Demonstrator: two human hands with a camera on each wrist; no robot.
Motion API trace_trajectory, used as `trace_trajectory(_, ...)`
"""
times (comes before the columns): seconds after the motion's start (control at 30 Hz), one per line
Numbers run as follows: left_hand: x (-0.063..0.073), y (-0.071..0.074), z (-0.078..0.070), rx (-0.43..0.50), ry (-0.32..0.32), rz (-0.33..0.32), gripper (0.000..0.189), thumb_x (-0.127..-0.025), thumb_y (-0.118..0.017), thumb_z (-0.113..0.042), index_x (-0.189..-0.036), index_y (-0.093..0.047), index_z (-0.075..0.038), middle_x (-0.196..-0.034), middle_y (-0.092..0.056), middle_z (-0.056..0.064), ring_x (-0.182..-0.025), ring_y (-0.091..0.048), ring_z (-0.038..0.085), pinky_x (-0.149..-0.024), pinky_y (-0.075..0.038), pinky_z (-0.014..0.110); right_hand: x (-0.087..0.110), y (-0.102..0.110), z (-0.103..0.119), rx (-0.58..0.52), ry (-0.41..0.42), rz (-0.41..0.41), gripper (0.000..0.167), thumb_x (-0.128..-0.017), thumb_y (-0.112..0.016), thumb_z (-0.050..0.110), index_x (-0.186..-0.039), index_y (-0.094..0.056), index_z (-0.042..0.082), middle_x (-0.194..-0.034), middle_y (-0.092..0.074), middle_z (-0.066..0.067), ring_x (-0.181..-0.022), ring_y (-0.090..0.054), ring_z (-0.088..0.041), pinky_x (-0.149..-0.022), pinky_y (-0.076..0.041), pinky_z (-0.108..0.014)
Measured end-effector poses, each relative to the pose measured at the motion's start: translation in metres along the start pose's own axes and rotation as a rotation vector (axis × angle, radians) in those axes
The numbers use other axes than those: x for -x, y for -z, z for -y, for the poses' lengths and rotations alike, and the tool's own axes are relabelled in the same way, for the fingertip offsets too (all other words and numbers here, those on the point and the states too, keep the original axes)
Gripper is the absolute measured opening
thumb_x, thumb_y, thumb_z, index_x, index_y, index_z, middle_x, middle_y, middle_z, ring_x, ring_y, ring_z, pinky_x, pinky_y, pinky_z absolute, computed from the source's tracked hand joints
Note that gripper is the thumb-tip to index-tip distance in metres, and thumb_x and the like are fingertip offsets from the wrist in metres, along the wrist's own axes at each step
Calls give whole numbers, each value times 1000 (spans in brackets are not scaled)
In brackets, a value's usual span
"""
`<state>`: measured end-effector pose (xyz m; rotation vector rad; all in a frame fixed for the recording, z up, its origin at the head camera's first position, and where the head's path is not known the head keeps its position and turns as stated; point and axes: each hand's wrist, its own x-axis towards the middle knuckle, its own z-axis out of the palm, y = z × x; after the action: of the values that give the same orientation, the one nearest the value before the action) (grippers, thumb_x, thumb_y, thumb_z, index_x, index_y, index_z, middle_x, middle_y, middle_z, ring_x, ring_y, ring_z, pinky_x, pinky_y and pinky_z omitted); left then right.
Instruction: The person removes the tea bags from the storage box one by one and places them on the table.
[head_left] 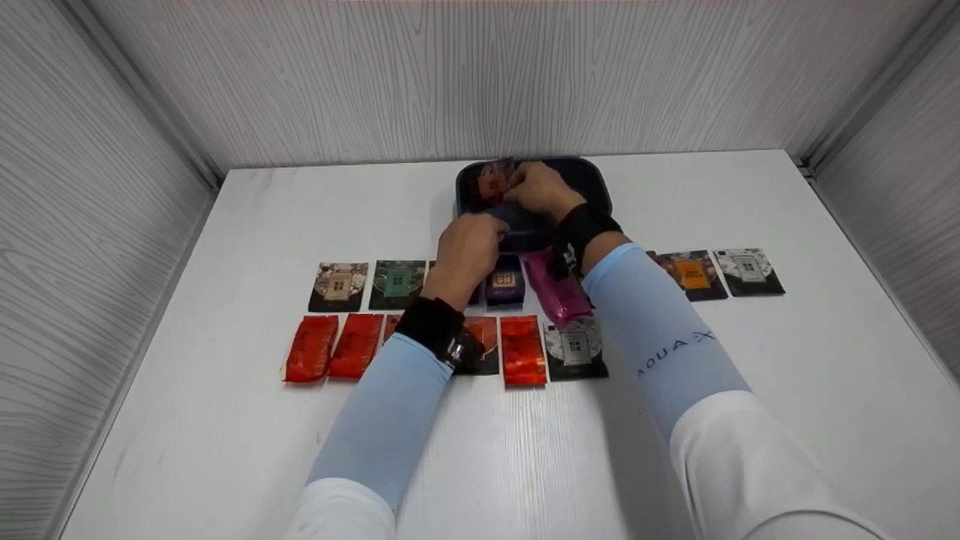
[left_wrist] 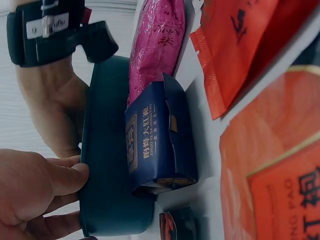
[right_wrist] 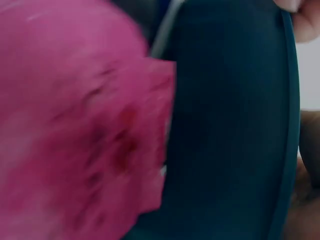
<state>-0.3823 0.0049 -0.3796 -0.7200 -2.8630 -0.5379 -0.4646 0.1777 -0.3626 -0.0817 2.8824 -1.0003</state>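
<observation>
A dark blue-green plastic basin stands at the back of the table. My left hand is at its near left rim; in the left wrist view the thumb lies against the rim and the other fingers reach behind it, seeming to pinch it. Over the basin, my right hand pinches the edge of a dark sachet with a red label, which leans at the left inside. Just before the basin are a dark blue tea box and a pink foil packet. The basin's floor is mostly hidden.
Flat sachets form a row at left and right, including a green one and a white-and-black one. Nearer lie several red foil packets and another white-and-black sachet. Wood-grain panels enclose the table's back and sides.
</observation>
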Motion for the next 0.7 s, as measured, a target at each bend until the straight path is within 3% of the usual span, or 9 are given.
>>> trace_trajectory(0.07,1,-1,-1,4,-10,1,25,-107,-62,-15,-123,-80,-17,-118,-79,6,-109,-72,28,-93,-60,41,-3,-1,-1,-83,-12,46,14,-100,-67,15,-105,-65,2,-106,-65,-9,-89,-58,-20,-76,-47,-28)
trace_trajectory(0.2,1,-3,-2,10,-15,7,26,-107,-61,-14,-123,-81,-17,-118,-79,6,-110,-72,28,-93,-60,41,-3,-6,-3,-255,-63,73,28,-98,-69,10,-120,-55,0,-120,-57,-10,-97,-54,-19,-80,-45,-25)
trace_trajectory(0.3,0,-4,-3,14,-12,17,26,-108,-60,-15,-123,-81,-18,-117,-79,6,-109,-72,27,-92,-60,40,0,-10,-2,-278,-66,43,52,-98,-69,9,-143,-47,-5,-142,-53,-18,-115,-53,-24,-92,-47,-28)
trace_trajectory(0.47,0,-1,0,56,-9,4,26,-109,-59,-17,-126,-78,-13,-120,-77,9,-114,-70,28,-96,-58,40,7,-6,-1,-291,9,-56,19,-100,-66,7,-116,-70,0,-112,-67,-10,-92,-61,-19,-76,-51,-28)
trace_trajectory(0.57,3,5,3,130,27,-81,26,-108,-61,-16,-128,-74,-9,-124,-74,12,-118,-66,31,-98,-56,41,16,5,0,-311,74,-101,19,-104,-61,9,-120,-68,3,-111,-65,-8,-89,-58,-16,-75,-49,-27)
trace_trajectory(0.7,7,15,7,226,61,-260,30,-105,-65,-13,-135,-66,-5,-131,-65,17,-125,-58,35,-100,-53,43,37,19,2,-249,198,-154,19,-107,-59,14,-123,-67,6,-115,-68,-9,-92,-60,-15,-78,-48,-28)
